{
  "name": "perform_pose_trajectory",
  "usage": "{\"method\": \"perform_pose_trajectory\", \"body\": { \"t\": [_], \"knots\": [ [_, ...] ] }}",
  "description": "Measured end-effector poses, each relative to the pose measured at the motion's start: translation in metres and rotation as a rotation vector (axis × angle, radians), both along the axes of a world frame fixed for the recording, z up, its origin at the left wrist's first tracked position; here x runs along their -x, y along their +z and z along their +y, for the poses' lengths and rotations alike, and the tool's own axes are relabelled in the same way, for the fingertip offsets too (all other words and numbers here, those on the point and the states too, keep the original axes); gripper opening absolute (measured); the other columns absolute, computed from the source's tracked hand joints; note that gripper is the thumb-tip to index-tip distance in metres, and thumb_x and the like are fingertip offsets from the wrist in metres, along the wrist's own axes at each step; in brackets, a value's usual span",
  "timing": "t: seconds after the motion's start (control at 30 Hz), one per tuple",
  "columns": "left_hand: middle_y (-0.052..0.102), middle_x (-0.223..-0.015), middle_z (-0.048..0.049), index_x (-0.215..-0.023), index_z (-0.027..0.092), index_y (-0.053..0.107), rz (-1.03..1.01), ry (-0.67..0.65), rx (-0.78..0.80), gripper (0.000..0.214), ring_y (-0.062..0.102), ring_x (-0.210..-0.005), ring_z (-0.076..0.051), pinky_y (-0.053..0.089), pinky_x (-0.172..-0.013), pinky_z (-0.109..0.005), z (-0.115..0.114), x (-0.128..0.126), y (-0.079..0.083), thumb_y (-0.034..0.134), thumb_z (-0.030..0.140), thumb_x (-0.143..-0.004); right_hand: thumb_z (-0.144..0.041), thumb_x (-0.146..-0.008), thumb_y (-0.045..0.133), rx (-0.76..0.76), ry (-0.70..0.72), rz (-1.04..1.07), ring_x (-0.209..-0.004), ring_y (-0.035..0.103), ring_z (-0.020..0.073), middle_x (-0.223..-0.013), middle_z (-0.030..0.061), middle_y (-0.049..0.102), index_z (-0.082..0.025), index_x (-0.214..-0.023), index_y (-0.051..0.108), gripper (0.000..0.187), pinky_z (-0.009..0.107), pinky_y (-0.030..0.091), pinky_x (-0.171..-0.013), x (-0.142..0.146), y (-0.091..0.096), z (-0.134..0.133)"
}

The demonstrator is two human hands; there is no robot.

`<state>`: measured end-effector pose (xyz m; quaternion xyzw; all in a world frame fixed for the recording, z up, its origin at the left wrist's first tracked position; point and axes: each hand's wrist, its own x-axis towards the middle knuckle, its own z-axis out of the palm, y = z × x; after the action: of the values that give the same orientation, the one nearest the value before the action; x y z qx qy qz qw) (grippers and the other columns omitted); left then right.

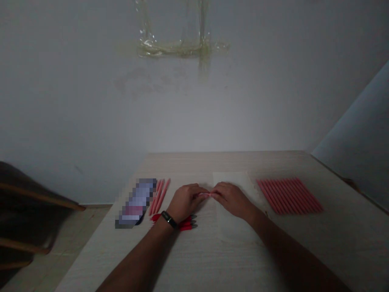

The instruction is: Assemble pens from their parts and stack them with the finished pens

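Observation:
My left hand [185, 198] and my right hand [230, 198] meet over the middle of the table, fingertips pinched. Between them shows a short stretch of a slim pink pen-like stick [204, 194]; the fingers cover the rest. Beneath my left wrist, which wears a black band [169, 219], lie red pens [186, 228] with grey tips, partly hidden by the arm. A few pink sticks [159, 197] lie side by side left of my left hand. Under my right hand is a pale sheet [234, 231]. To its right, several pink sticks [288, 196] form a neat row.
A phone [136, 200], its screen blurred out, lies at the table's left side. The light wooden table [194, 263] meets a grey wall [91, 101] with clear tape on it. Dark chairs with wooden bars [39, 194] stand at the left. A pale slanted panel [361, 138] borders the right.

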<state>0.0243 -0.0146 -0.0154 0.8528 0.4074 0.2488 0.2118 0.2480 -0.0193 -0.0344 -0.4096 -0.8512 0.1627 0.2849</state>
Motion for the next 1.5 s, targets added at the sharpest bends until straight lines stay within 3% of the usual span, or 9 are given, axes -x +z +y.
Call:
{"method": "perform_pose_trajectory", "body": {
  "t": [0.3, 0.53, 0.73, 1.07, 1.5],
  "knots": [
    [0.071, -0.088, -0.0057, -0.101, 0.023, 0.077, -0.028, 0.045, -0.006, 0.032, 0.062, -0.077, -0.017, 0.041, -0.070, -0.026, 0.001, 0.001, 0.000, 0.052, 0.042, -0.099, -0.020, -0.090, 0.067, -0.067, -0.063, 0.078, -0.085, 0.059, 0.0186, -0.088, 0.0028, 0.065, -0.021, -0.089, 0.063, 0.005, 0.030, 0.043, -0.075, -0.002, 0.006, -0.001],
    [0.067, -0.088, -0.0060, -0.097, 0.021, 0.076, -0.062, 0.029, 0.011, 0.022, 0.061, -0.080, -0.018, 0.043, -0.074, -0.027, 0.000, -0.004, 0.000, 0.059, 0.034, -0.095, -0.020, -0.091, 0.064, -0.046, 0.033, 0.028, -0.092, 0.062, 0.0203, -0.100, 0.0049, 0.071, -0.023, -0.106, 0.068, 0.016, 0.033, 0.045, -0.082, -0.001, 0.003, -0.001],
    [0.066, -0.092, -0.0064, -0.095, 0.019, 0.075, -0.055, 0.031, 0.029, 0.018, 0.061, -0.083, -0.018, 0.044, -0.075, -0.027, 0.002, -0.004, -0.002, 0.061, 0.030, -0.093, -0.017, -0.090, 0.062, -0.071, 0.017, -0.104, -0.090, 0.063, 0.0207, -0.096, 0.0045, 0.072, -0.026, -0.111, 0.071, 0.025, 0.034, 0.043, -0.083, -0.004, 0.000, 0.001],
    [0.067, -0.089, -0.0053, -0.095, 0.019, 0.073, 0.034, 0.117, 0.014, 0.017, 0.060, -0.078, -0.018, 0.042, -0.070, -0.027, 0.003, 0.000, -0.003, 0.061, 0.030, -0.092, -0.010, -0.084, 0.062, -0.053, -0.080, -0.192, -0.093, 0.060, 0.0195, -0.092, 0.0017, 0.073, -0.023, -0.098, 0.072, 0.021, 0.033, 0.038, -0.086, -0.012, 0.003, 0.005],
    [0.067, -0.090, -0.0060, -0.099, 0.018, 0.072, 0.013, 0.190, 0.005, 0.019, 0.060, -0.079, -0.018, 0.043, -0.072, -0.029, 0.007, 0.005, -0.008, 0.057, 0.028, -0.093, -0.009, -0.080, 0.064, 0.021, -0.132, -0.268, -0.082, 0.060, 0.0173, -0.087, 0.0024, 0.067, -0.022, -0.091, 0.071, 0.019, 0.028, 0.039, -0.075, -0.029, 0.002, 0.010]
  ]
}}
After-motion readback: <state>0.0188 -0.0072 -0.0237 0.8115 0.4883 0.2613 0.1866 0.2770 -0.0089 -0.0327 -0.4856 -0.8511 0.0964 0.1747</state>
